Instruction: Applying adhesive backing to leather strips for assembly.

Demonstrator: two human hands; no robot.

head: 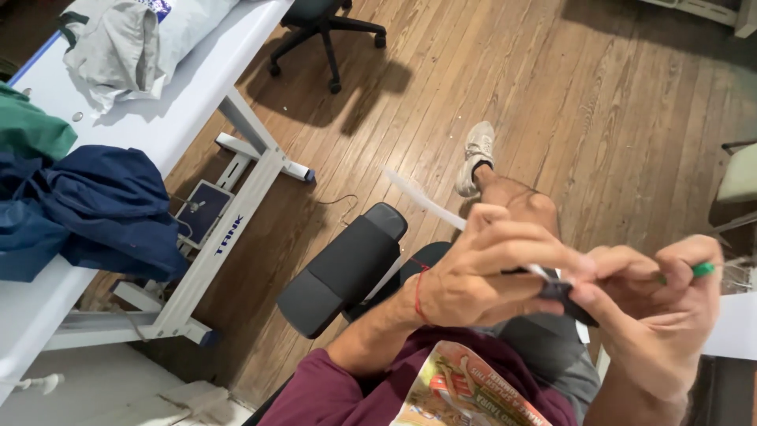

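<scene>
A: Wooden floor (552, 102), worn planks running diagonally, matt finish with scuffs. White worktop (197, 87) at upper left on a white metal frame. On it: a navy cloth heap (102, 209), soft and crumpled, hanging a little over the near edge; a green cloth (27, 130) behind it; a grey-white plastic bag (126, 43), creased, further back.

B: Seating?

A: Person is seated. Black padded armrest (339, 268) juts out to the left of the lap. A black swivel chair (327, 31) stands well apart, near the far end of the worktop. One pale sneaker (475, 156) rests on the floor ahead of the knee.

B: Hands?

A: Both are raised over the lap, fingertips meeting. Left hand (481, 272) has its fingers closed in a pinch on a thin white strip (426, 201), flat and stiff-looking, which slants up and left out of the grip. A red thread circles that wrist. Right hand (662, 315) is likewise closed; its thumb and forefinger press a small black part (561, 292) where the strip ends. A green tip (703, 269) pokes from between the right fingers; what it belongs to I cannot tell.

B: Why held so?

A: Judgement only: the pinch at both sides steadies the strip against the black part, close to the eyes for fine work. Motion blur softens the fingertips.
</scene>
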